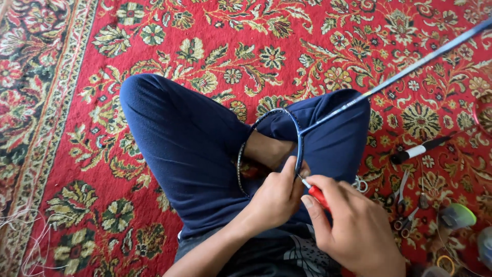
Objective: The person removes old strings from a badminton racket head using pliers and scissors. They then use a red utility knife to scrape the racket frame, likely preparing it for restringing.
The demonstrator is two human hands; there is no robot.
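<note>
Head view: a badminton racket [328,115] lies across the seated person's lap, its hoop at frame centre just above both hands and its shaft running up to the upper right corner. The left hand [277,195], the nearer one, curls closed over the lower right rim of the hoop. Just to its right, the right hand [353,225] pinches a red-handled tool [315,193], whose tip touches the rim beside the left thumb.
</note>
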